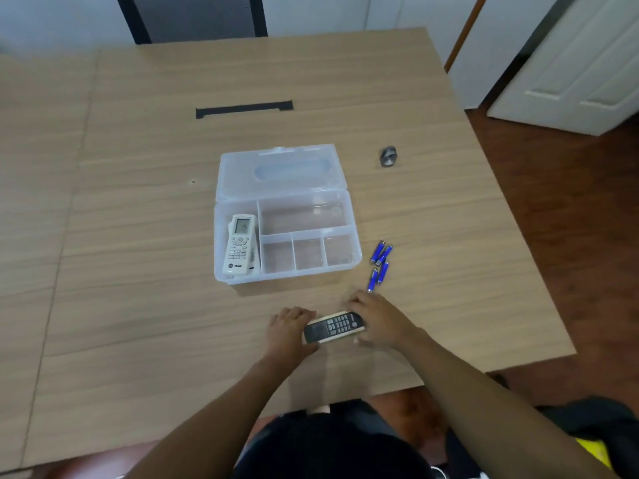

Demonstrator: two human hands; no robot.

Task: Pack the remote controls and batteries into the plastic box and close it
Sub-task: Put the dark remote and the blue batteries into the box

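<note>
While clamped between left hand (289, 327) and right hand (377, 319), slim black remote (333, 327), matte, rectangular

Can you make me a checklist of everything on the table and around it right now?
Surface: wooden table, black slot.
Job's things: clear plastic box open; white remote in its left compartment; four blue batteries loose to its right.
Clutter: small metal piece.
Grippers: left hand and right hand hold a dark remote.
Cables: nothing seen.
Surroundings: white door, brown floor.
</note>
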